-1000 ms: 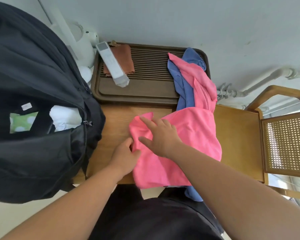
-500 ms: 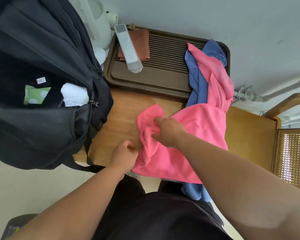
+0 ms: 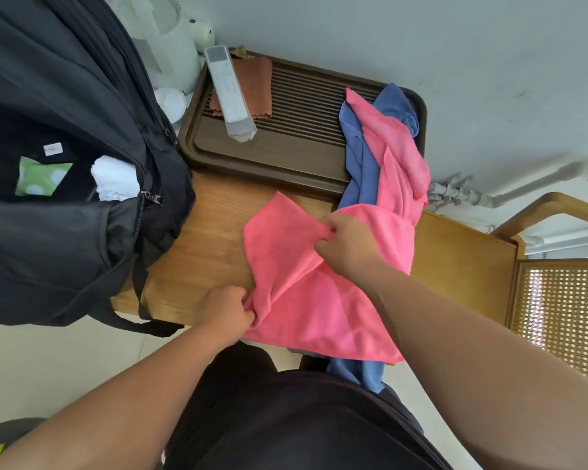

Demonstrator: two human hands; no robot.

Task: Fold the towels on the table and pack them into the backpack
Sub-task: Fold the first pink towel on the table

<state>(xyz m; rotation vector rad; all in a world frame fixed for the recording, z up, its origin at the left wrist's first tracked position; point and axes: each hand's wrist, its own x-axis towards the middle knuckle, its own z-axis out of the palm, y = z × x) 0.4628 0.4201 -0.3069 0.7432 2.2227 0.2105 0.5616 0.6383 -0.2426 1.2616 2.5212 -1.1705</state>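
Left hand (image 3: 225, 312), right hand (image 3: 348, 247) pinch fleecy pink towel (image 3: 306, 313).

Item count:

- Worktop (image 3: 204, 245): one, wooden.
- Backpack (image 3: 48, 232): one, black. Its opening shows two items: one white folded item (image 3: 114, 178) and one green spotted item (image 3: 41, 176).
- Tray (image 3: 286, 147): one, brown, slatted. It carries one white remote control (image 3: 230, 93) and one rust-brown cloth (image 3: 258, 83).
- Towels: two colours in view. There is one pink towel (image 3: 319, 300). It cannot be determined whether the pink length lying over the tray is a second piece. There is one blue towel (image 3: 360, 154).
- Kettle (image 3: 170, 39): one, white.
- Chair (image 3: 564, 300): one, wooden with a cane panel.
- Grips: two, the left grip (image 3: 223, 313) and the right grip (image 3: 348, 245).
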